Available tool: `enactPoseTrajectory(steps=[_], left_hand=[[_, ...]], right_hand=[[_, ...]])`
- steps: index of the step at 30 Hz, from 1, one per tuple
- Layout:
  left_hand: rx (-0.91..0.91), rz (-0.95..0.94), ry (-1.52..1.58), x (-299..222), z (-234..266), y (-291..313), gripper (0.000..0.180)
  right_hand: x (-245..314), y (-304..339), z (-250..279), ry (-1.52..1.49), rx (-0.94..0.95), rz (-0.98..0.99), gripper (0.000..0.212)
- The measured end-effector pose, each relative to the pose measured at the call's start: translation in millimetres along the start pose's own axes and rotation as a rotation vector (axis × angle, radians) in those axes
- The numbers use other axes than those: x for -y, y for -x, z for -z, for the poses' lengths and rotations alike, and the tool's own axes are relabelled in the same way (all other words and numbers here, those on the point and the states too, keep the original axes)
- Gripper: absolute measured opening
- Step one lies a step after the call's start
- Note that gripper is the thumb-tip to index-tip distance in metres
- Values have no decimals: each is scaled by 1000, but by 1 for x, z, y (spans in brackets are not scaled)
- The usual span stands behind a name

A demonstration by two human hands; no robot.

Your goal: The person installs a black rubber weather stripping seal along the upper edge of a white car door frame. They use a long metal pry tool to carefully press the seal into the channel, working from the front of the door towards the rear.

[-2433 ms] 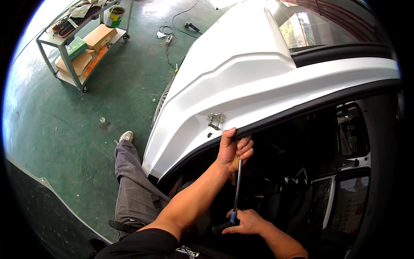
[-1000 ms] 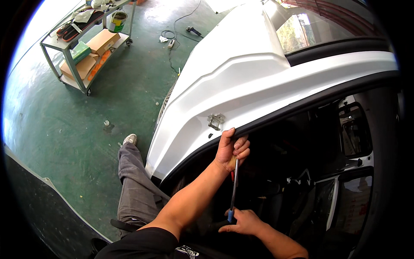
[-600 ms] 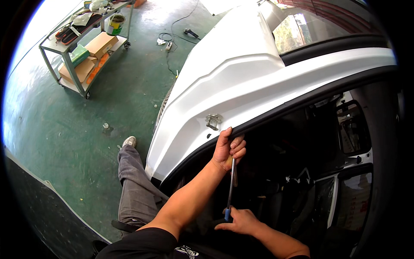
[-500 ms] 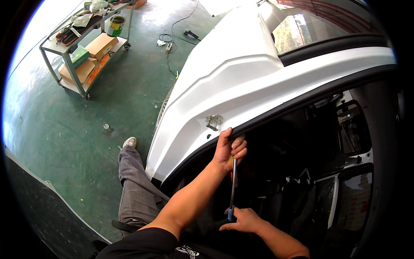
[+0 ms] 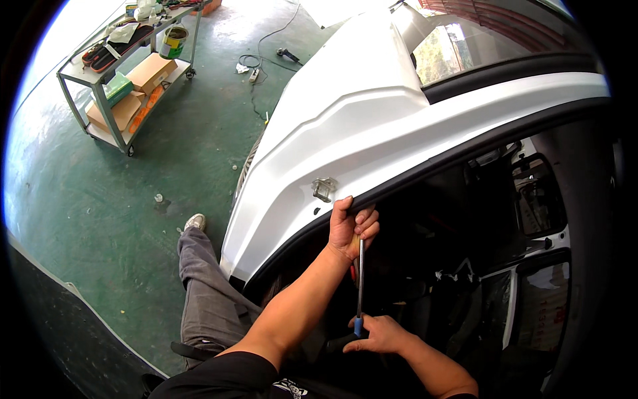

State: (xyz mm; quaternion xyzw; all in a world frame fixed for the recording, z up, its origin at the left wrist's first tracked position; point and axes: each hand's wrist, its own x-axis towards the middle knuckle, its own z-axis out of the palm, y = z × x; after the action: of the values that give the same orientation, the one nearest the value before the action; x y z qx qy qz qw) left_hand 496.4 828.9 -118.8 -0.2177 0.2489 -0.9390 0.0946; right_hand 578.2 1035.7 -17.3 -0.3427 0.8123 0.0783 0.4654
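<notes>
A long screwdriver-like tool (image 5: 361, 279) with a bare metal shaft and a blue and black handle stands nearly in line with my view. My right hand (image 5: 383, 334) is closed on its handle, the thumb pointing left along the black part. The shaft's upper end runs into the curled fingers of my left hand (image 5: 352, 229), which hide its tip. The left thumb lies against the black rubber seal (image 5: 432, 163) of the vehicle's door opening. Just above that hand, a metal hinge bracket (image 5: 323, 189) is fixed to the white body panel (image 5: 372, 146). Something small and red (image 5: 353, 270) shows beside the shaft.
A dark vehicle interior (image 5: 432, 266) lies to the right. At the far left stands a wheeled metal cart (image 5: 83, 74) with boxes, a pouch and a hanging can (image 5: 174, 43). A corded power tool (image 5: 287, 54) and its cable lie on the green floor (image 5: 199, 133).
The tool's handle has turned slightly, with more of its black part showing at the left. My left hand keeps its place at the seal. The whole view has shifted a little.
</notes>
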Motion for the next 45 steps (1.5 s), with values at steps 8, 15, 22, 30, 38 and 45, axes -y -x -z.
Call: enactPoseTrajectory(steps=[8,15,22,30,38,45], left_hand=[[-10,41,-2,-5,-1,3,33],[-12,39,11,-2,0,3,33],[-33,51,5,-7,1,5,33],[-22,54,4,-4,0,6,34],[-24,73,-9,-8,3,8,36],[-47,79,13,-6,4,7,36]], right_hand=[[9,-3,-1,-2,8,-44,87],[6,2,-6,56,-31,-18,89],[12,0,-10,62,-39,-35,89],[7,3,-10,51,-51,-3,92],[15,-4,-19,95,-43,-95,92],[6,2,-15,74,-100,19,94]])
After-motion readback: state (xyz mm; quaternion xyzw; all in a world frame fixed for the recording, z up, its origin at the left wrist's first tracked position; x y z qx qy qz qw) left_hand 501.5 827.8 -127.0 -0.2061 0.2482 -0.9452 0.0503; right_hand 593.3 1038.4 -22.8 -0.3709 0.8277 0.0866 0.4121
